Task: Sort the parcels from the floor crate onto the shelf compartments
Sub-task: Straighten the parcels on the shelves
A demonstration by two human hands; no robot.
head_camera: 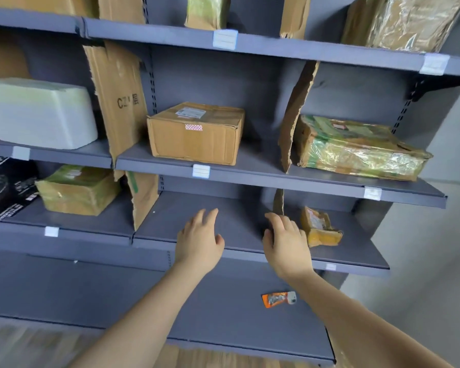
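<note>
Several levels of a grey metal shelf [276, 181] stand in front of this person, cut into compartments by torn cardboard dividers [117, 102]. On the middle level lie the bigger parcels: a white foam box [37, 112] at the left, a flat green-taped parcel [356, 150] at the right, and a brown carton [194, 134] with a label between them. One level lower, at the left, sits a smaller taped parcel [77, 189].

Both hands reach over the middle compartment of that lower level. The left hand [198, 240] holds nothing, its fingers apart and relaxed. The right hand [286, 245] also holds nothing, fingers loosely spread. Just beside it, in the right compartment, a small torn parcel [320, 227] stands tilted; I cannot tell if the hand touches it. An orange packet [278, 298], the smallest thing, lies on the bottom board.

The floor crate is not in view. I judge the step in hand to be the pause between two parcels, with the hands free at the shelf. The next move, I think, calls for bending down to the crate, taking one parcel firmly, and choosing a compartment with enough room for it.
</note>
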